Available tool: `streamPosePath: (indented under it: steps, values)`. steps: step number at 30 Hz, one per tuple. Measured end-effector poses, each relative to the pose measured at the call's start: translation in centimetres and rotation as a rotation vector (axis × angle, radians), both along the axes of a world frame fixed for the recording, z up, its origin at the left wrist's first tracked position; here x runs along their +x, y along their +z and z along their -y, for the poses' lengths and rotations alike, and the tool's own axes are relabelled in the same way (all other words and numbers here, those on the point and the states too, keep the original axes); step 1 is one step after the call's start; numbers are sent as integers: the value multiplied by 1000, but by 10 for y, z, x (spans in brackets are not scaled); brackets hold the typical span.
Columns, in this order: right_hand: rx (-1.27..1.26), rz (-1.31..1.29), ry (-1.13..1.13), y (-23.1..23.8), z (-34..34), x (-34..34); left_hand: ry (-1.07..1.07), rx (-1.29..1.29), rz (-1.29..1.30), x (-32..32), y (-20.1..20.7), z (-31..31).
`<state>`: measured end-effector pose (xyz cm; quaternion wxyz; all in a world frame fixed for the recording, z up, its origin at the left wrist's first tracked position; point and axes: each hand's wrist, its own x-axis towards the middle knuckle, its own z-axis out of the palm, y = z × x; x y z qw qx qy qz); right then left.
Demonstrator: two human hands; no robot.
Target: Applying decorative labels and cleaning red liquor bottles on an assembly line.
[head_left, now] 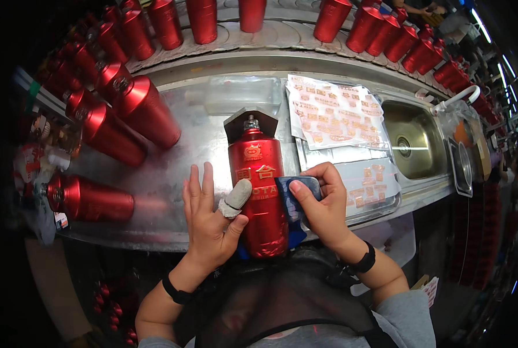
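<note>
A glossy red bottle (258,217) with gold lettering lies on its back in front of me, neck pointing away, in a cradle with a dark angled end plate (235,124). My left hand (208,229) is on its left side, fingers spread and holding nothing. A pale cover wraps the index finger, whose tip touches or nearly touches the lettering. In my right hand (331,211), between thumb and fingers, is a dark blue-grey pad (292,200), its edge against the bottle's right side. The pad's exact kind is unclear.
Three red bottles (149,113) are on the metal worktop (189,168) at left, one lying down. Sticker sheets (334,113) lie at right over a tray (389,203), beside a sink (413,136) with a white tap (459,98). Behind, a curved conveyor (285,35) carries several bottles.
</note>
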<state>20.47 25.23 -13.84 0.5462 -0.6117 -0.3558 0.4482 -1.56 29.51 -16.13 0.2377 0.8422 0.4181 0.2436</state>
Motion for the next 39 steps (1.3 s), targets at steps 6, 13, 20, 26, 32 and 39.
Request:
streamPosePath:
  steps: [6, 13, 20, 26, 32, 39]
  values:
    - [-10, -4, -10, -3, 1, 4, 39, -118, 95, -4, -11, 15]
    - [-31, -49, -4, -5, -8, -4, 23, -125, 193, -3, 1, 4]
    - [-50, -95, 16, -12, -10, 3, -71, 3, 33, 4, 5, -13]
    - [-47, -161, 10, -14, -6, 8, -126, 118, -60, 26, 18, -35]
    - [-71, -188, 23, -22, -9, 11, -104, 111, -59, 27, 4, -56]
    - [-92, -189, 81, -29, -12, 17, -72, 55, -16, 13, -10, -50]
